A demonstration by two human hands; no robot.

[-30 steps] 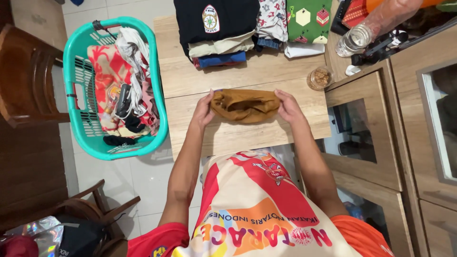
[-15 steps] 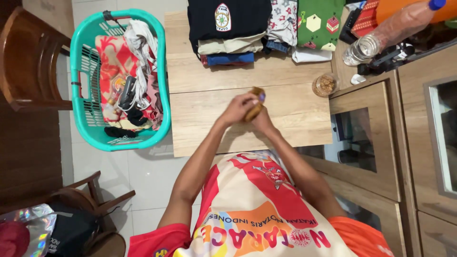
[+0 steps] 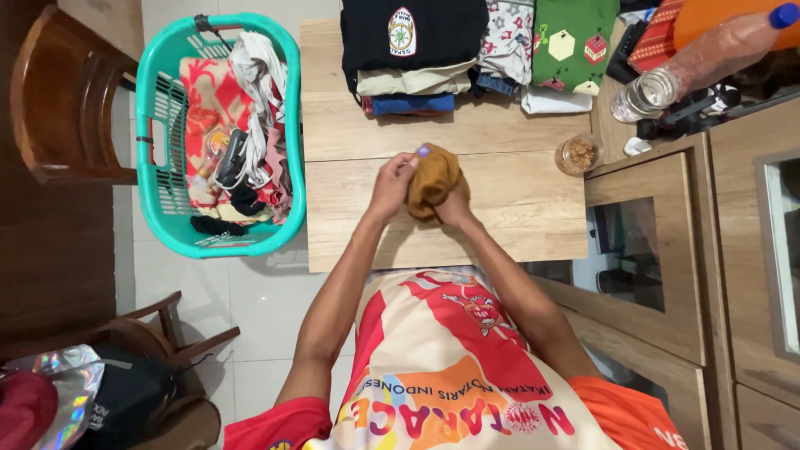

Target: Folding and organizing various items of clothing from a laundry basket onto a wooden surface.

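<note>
Seen from above, a person stands at a wooden desk (image 3: 517,217) holding a bunched mustard-brown cloth (image 3: 432,178) just over the desk's middle. The left hand (image 3: 392,183) grips the cloth's left side, fingers curled around it, one painted nail showing at the top. The right hand (image 3: 456,208) lies mostly under the cloth, so how its fingers are set cannot be told, though it holds the bundle from below. The cloth is folded into a narrow lump whose long axis runs away from the person, leaning slightly to the right at the far end.

Along the desk's far edge sit stacks of folded clothes (image 3: 467,50), well apart from the hands. A small glass jar (image 3: 578,154) stands near the right edge, and a clear plastic bottle (image 3: 692,62) lies beyond it. Left of the desk, on the floor, a teal laundry basket (image 3: 158,125) holds mixed garments. Nothing lies between the hands and the stacks.
</note>
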